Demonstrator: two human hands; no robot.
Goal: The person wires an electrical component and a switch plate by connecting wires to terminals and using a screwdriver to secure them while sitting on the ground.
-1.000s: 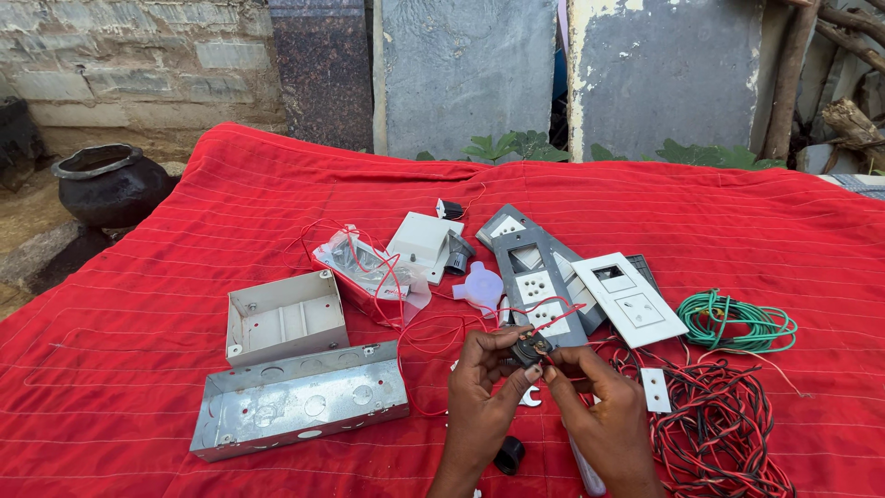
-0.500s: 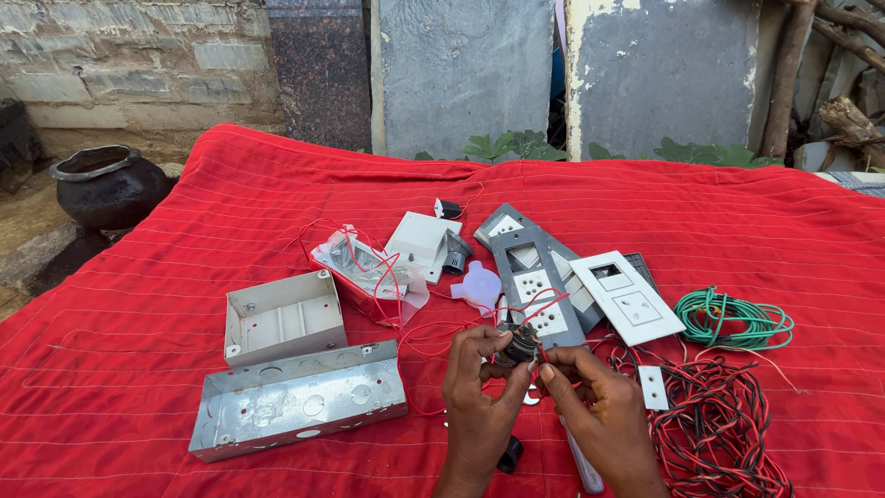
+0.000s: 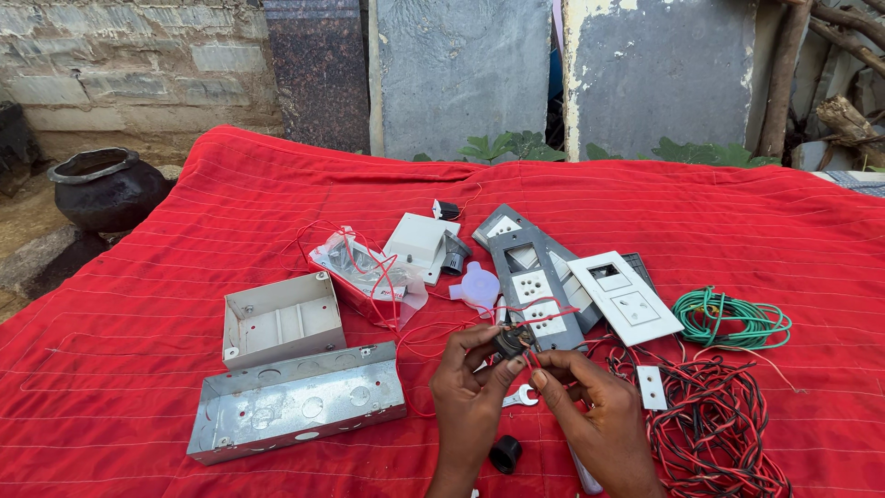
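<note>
My left hand [image 3: 470, 392] and my right hand [image 3: 595, 415] meet low in the middle of the head view, over a red cloth [image 3: 138, 304]. Between the fingertips of both hands sits a small dark electrical part [image 3: 513, 341] with thin red wire running off it. A small spanner [image 3: 521, 397] lies on the cloth just under the hands, and a black round cap [image 3: 503, 454] lies near my left wrist. Right behind the hands is a grey switch plate with white sockets [image 3: 533, 277].
A long metal box [image 3: 295, 401] and a smaller white box [image 3: 279, 318] lie to the left. A white switch plate [image 3: 625, 297], a green wire coil [image 3: 733, 318] and a red-black wire tangle [image 3: 714, 415] lie right. A black pot [image 3: 106, 189] stands far left.
Both hands have stayed together on the small dark part, shifting slightly; the fingers have worked a little around it. Nothing else on the cloth has moved.
</note>
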